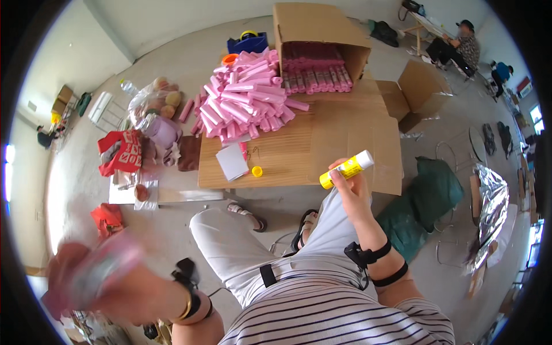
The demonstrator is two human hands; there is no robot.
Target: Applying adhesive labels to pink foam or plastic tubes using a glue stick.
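In my right hand [353, 192], held up over the table's near edge, is a yellow glue stick [342, 174]. Its white end points up to the right, and my fingers are closed round the barrel. A small round yellow cap [257, 171] lies on the wooden table [282, 167], beside a white slip of paper [231, 162] and a thin pink strip. Far out to the lower left, my left hand [141, 293] is smeared by motion. It seems closed on a pink and silvery thing [106, 270], too blurred to name. Many pink rolls [244, 98] are heaped on the table.
Behind the heap stand a cardboard box [322, 26] packed with pink rolls and a blue tape dispenser [247, 43]. To the left are bags, including a red one [119, 152]. A green sack [420, 207] lies to the right, near an open carton [422, 89]. People sit farther off.
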